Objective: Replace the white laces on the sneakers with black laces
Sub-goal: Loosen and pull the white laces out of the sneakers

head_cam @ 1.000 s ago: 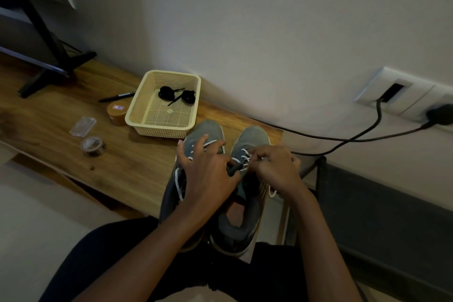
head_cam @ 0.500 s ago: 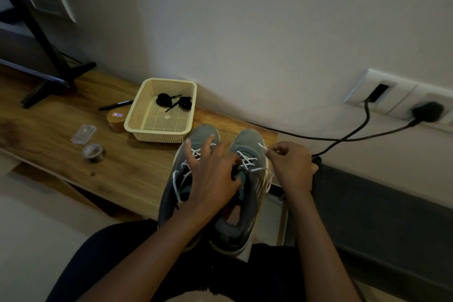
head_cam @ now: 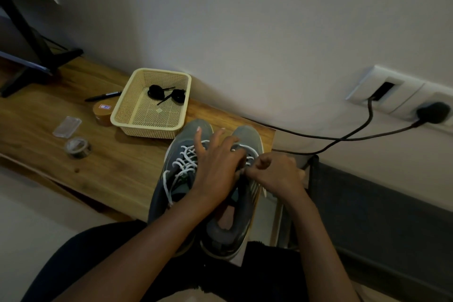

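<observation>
Wooden surface (head_cam: pixel 117 171): basket (head_cam: pixel 147 130) by the wall. Left of basket: pen (head_cam: pixel 103 96), brown tape roll (head_cam: pixel 103 112), clear case (head_cam: pixel 66 126), grey tape roll (head_cam: pixel 78 147). Sneakers (head_cam: pixel 186 132) just beside its right corner.

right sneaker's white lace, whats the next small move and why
Probably pull the white lace out of its next eyelet on the right sneaker: the right hand pinches it, the left hand presses down on that sneaker, and the black laces wait in the basket.

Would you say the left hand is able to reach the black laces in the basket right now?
Probably yes: the basket is open-topped, nothing covers the black laces, and the left hand rests on the sneakers right beside it.
</observation>
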The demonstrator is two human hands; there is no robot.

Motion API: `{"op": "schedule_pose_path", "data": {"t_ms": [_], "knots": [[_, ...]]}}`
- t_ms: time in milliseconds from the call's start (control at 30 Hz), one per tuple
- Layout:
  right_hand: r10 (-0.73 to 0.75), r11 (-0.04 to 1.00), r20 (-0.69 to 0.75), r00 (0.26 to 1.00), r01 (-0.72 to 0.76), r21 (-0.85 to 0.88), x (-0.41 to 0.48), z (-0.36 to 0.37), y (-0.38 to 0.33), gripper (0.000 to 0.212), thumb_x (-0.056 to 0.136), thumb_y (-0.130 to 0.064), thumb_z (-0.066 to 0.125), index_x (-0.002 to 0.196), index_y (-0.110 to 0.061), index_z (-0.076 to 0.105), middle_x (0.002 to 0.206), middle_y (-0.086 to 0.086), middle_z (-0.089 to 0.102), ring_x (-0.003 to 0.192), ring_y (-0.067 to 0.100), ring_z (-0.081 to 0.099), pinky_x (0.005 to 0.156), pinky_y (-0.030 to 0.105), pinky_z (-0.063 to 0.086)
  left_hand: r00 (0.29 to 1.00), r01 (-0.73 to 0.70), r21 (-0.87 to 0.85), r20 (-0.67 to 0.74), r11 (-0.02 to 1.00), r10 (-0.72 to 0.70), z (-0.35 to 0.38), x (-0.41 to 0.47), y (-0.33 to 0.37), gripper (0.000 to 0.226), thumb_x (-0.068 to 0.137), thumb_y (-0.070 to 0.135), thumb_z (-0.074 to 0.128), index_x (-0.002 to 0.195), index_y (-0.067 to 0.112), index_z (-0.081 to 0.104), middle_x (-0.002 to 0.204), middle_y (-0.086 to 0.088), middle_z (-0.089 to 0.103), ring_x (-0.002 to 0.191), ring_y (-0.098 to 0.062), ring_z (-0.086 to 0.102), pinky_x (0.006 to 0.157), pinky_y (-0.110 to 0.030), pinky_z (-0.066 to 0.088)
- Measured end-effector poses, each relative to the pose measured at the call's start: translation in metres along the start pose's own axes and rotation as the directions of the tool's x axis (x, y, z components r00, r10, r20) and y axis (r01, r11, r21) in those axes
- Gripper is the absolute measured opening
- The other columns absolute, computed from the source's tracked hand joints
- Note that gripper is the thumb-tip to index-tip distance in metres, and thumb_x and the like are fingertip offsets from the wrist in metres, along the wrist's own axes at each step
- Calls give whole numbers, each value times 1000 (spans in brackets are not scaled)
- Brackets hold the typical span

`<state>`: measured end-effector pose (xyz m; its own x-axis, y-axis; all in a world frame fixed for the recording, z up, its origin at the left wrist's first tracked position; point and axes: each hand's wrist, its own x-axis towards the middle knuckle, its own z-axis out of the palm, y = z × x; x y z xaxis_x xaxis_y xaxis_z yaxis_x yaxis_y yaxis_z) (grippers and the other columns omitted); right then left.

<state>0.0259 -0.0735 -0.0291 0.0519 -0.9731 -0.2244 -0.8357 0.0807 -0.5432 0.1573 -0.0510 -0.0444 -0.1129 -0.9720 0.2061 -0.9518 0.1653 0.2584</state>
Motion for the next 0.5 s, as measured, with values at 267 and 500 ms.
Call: {"op": "schedule_pose_path", "data": {"t_ms": [267,500], "knots": [[-20,998,-5,1000,19,-59,-9,-1,-7,35,73,-48,68,55,-22,53,82,-6,55,102,18,39,82,34,24,1000,-4,-4,-4,1000,4,7,0,-2,15,91,27,55,100,25,66,146,3,40,145,-24,13,105,-48,-22],[61,994,-69,996,-67,-86,-6,5,-5,39,68,-44,69,84,-9,65,91,7,62,106,25,41,81,36,30,974,79,-130,-201,988,-104,14,4,-4,8,81,25,70,85,25,63,118,5,61,130,-25,41,108,-45,-10]]}}
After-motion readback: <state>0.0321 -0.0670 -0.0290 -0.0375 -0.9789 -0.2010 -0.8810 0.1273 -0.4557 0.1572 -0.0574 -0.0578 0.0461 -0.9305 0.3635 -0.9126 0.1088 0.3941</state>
